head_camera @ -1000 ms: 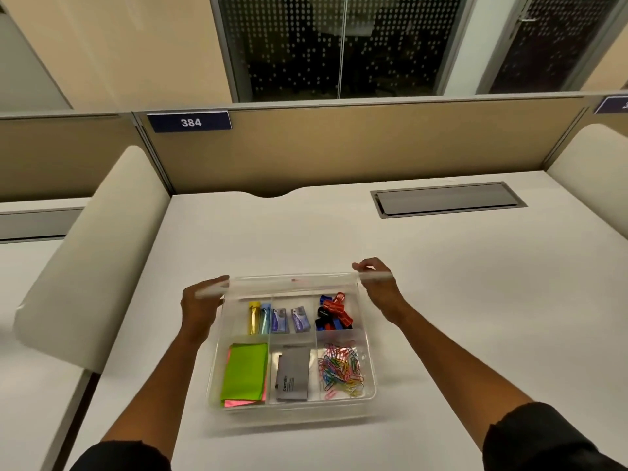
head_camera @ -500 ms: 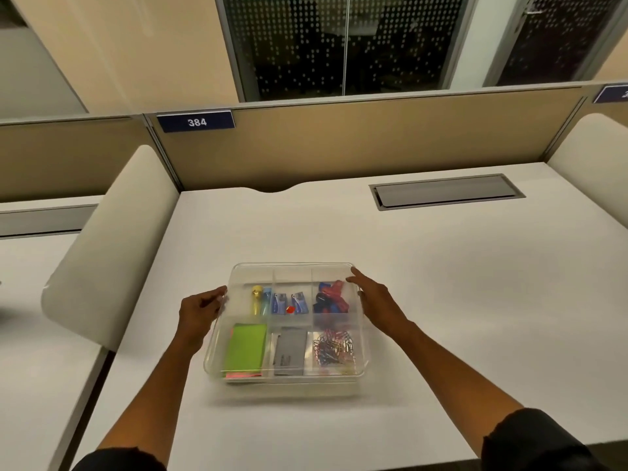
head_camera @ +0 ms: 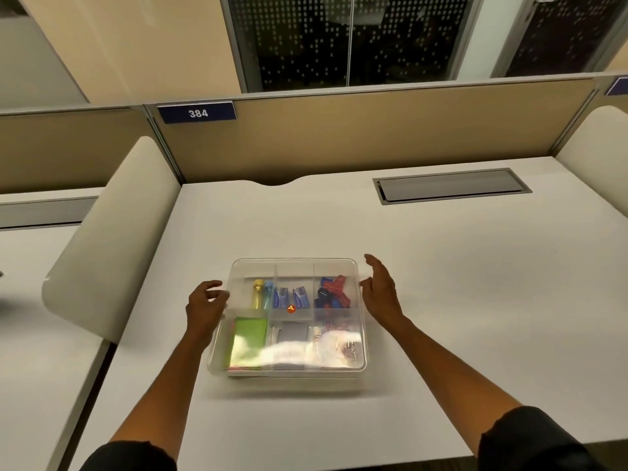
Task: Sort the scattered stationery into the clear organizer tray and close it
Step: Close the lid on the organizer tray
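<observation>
Since half a second before, our right hand (head_camera: 382, 292) had lifted off the lid (head_camera: 295, 270), fingers loose, holding nothing; our left hand (head_camera: 205, 305) rested slack beside the organizer tray (head_camera: 219, 363), mid-desk (head_camera: 441, 300). We judged it closed.

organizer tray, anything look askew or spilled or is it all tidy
Nothing stands out. The clear organizer tray sits flat on the desk with its lid on squarely, and no stationery lies outside it.
</observation>
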Motion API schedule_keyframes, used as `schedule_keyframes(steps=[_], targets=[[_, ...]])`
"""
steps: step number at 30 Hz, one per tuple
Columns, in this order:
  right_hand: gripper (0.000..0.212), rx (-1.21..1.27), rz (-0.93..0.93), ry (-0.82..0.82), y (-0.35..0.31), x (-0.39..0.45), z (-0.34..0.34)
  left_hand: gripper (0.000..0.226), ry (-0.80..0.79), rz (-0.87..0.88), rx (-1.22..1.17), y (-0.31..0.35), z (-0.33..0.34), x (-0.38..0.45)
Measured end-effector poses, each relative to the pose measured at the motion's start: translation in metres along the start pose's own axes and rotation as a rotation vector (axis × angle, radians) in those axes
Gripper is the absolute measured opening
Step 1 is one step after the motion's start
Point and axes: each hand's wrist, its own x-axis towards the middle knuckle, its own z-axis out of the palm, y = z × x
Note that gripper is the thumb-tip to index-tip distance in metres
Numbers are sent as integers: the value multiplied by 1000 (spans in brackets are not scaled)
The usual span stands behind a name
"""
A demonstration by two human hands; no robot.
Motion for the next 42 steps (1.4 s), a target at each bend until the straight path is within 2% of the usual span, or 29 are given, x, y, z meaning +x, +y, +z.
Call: schedule_keyframes(steps=[4, 7, 10, 15, 19, 23, 34, 39, 42], targets=[[41, 172, 268, -16, -9, 19, 4, 42, -49, 22, 115, 14, 16, 10], [38, 212, 346, -49, -11, 33, 10, 41, -63, 60, 177, 22, 27, 24], [29, 178, 319, -27, -11, 42, 19, 40, -68, 48, 214, 27, 36, 39], [32, 138, 398, 24, -9, 54, 29, 38, 35, -71, 184, 27, 46, 63], [34, 159, 408, 30, -7, 61, 36, 40, 46, -108, 217, 25, 52, 78], [34, 205, 424, 40, -5, 63, 40, 30, 57, -138, 237, 21, 56, 87], [30, 138, 340, 166, -4, 50, 54, 31, 129, 40, 305, 11, 62, 75], [29, 94, 314, 169, -6, 48, 53, 32, 99, 50, 306, 13, 58, 74], [32, 15, 313, 146, -8, 50, 52, 36, 52, 87, 431, 12, 56, 67]])
